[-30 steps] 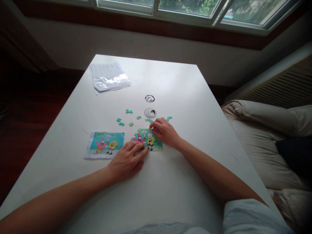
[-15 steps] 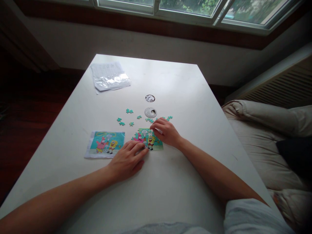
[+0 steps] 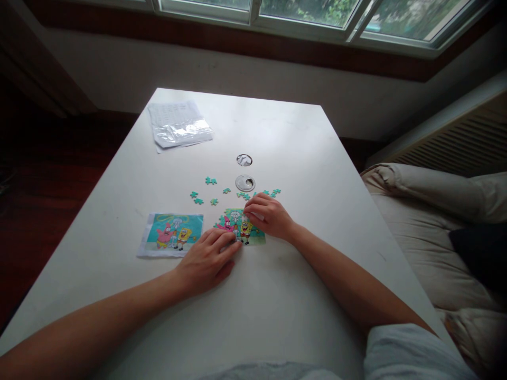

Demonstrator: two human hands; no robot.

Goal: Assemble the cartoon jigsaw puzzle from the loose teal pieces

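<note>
A partly assembled jigsaw puzzle [image 3: 247, 232] with cartoon figures on a green-blue ground lies flat on the white table. My left hand [image 3: 208, 258] rests with fingers stretched out, the tips over the puzzle's lower left part. At its upper right edge, my right hand [image 3: 269, 215] has thumb and fingers pinched on a jigsaw piece, mostly hidden by the fingers. Just beyond that hand lie several loose green pieces [image 3: 276, 193]. More loose pieces, among them a single one [image 3: 214, 201], are scattered behind the puzzle. Left of it is a reference picture [image 3: 174, 232] showing the same figures.
Papers under a clear plastic sleeve [image 3: 180, 126] lie at the table's far left. Behind the loose pieces are a round hole [image 3: 244, 160] and a round grommet cover [image 3: 245, 183]. A beige sofa [image 3: 412, 227] stands along the right of the table [image 3: 277, 316].
My right hand has shifted very slightly to the left at the puzzle's upper edge. My left hand and the loose pieces stay in place.
</note>
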